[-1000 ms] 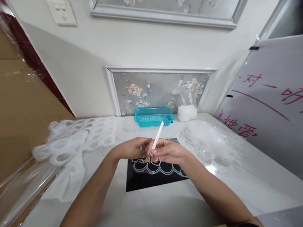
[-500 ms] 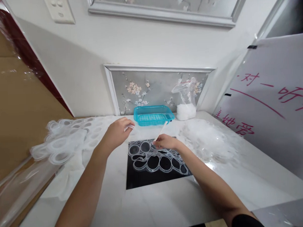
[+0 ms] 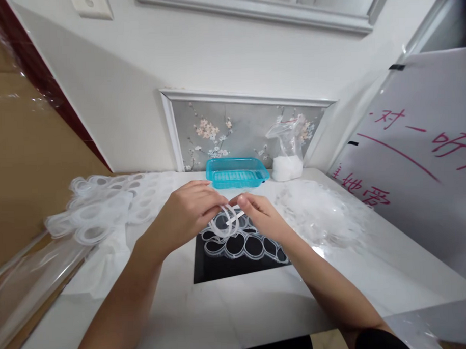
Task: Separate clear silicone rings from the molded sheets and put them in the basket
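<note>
translucent white plastic, thin and flexible, makes up the one punched sheet of ring-shaped cut-outs point(image 3: 243, 243) that lies on the single black square mat point(image 3: 221, 266), set in the middle of the white marble-look tabletop point(image 3: 260, 311). its open round holes show the black beneath; about nine can be counted, though the hands hide the far edge. two hands meet just above that far edge. the left hand point(image 3: 188, 214) has its fingers closed on a clear loop of the sheet's rim point(image 3: 225, 225), lifted off the mat. the right hand point(image 3: 259, 217) pinches a slim white stick tool point(image 3: 234, 219), its tip lying across the same loop, so both hands are together and each is clamped on something.

one turquoise plastic basket point(image 3: 236, 172) with slotted walls stands at the back of the table against the wall. just to its right stands one clear plastic bag point(image 3: 288, 155), its bottom filled with small white pieces. one heap of clear loose plastic scraps point(image 3: 322, 212) lies to the right of the mat, near the right hand. one pile of stacked white punched sheets point(image 3: 104, 209) spreads along the left side, well apart from the mat. one whiteboard with red handwriting point(image 3: 416, 158) leans at the right.
</note>
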Demonstrator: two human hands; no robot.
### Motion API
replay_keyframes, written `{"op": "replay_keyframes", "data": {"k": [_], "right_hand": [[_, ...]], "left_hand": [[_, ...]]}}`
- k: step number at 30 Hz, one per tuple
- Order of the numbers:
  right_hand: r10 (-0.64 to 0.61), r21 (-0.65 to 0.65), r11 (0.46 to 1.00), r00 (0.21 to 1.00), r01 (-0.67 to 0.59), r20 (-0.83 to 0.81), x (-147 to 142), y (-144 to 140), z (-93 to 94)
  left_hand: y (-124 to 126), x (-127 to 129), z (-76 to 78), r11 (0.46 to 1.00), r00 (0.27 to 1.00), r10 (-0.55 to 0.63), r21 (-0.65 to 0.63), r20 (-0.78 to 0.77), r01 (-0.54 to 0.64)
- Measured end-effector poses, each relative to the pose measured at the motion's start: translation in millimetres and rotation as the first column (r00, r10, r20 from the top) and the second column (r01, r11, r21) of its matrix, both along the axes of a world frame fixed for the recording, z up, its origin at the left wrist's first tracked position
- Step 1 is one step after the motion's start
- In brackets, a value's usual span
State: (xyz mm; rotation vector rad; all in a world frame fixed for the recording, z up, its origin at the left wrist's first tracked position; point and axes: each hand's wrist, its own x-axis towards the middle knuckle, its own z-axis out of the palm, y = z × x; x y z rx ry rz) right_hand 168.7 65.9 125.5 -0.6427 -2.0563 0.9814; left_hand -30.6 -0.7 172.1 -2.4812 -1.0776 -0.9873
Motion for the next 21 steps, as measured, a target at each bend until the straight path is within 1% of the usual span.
{"op": "replay_keyframes", "data": {"k": [2,3,4,5,8,10,13,16,18,19,21], "right_hand": [[0.116,-0.048,0.992,0.993,-0.117,-0.024,0,-11,3.8],[0.156,-0.061,0.985,0.987,-0.159,-0.040,0,-16,4.9],[0.171,-0.064,0.983,0.984,-0.175,-0.059,-1,-21,5.7],[0.160,-0.060,0.985,0.984,-0.164,-0.074,-3,-24,6.2],[0.061,-0.030,0.997,0.994,-0.064,-0.092,-8,-31,6.1],[0.027,-0.023,0.999,0.996,-0.029,-0.089,-10,-33,5.3],[0.015,0.005,1.000,0.997,-0.015,-0.079,-10,-37,4.6],[0.000,0.076,0.997,0.998,0.005,-0.055,-7,-44,5.7],[-0.015,0.114,0.993,0.999,0.019,-0.029,-6,-47,7.3],[-0.010,0.119,0.993,1.000,0.011,-0.007,-6,-48,8.2],[0.043,0.081,0.996,0.998,-0.046,0.041,-4,-46,9.8]], "left_hand": [[-2,1,0.1,0.998,1.000,0.009,0.064,-0.025,-0.007],[-2,2,-0.4,0.996,0.999,0.016,0.090,-0.039,-0.012],[-2,2,-1.3,0.994,0.998,0.021,0.112,-0.055,-0.015],[-2,3,-2.2,0.992,0.997,0.023,0.129,-0.073,-0.013],[0,5,-5.2,0.986,0.992,0.021,0.165,-0.124,-0.001],[2,8,-6.8,0.985,0.991,0.028,0.170,-0.127,-0.006],[6,9,-9.1,0.984,0.991,0.092,0.159,-0.097,-0.076],[10,7,-9.7,0.973,0.979,0.203,0.114,-0.028,-0.199],[11,6,-7.8,0.971,0.969,0.235,0.030,0.081,-0.238],[9,7,-6.1,0.972,0.960,0.233,-0.017,0.154,-0.233],[3,9,-2.2,0.982,0.939,0.188,-0.077,0.287,-0.173]]}}
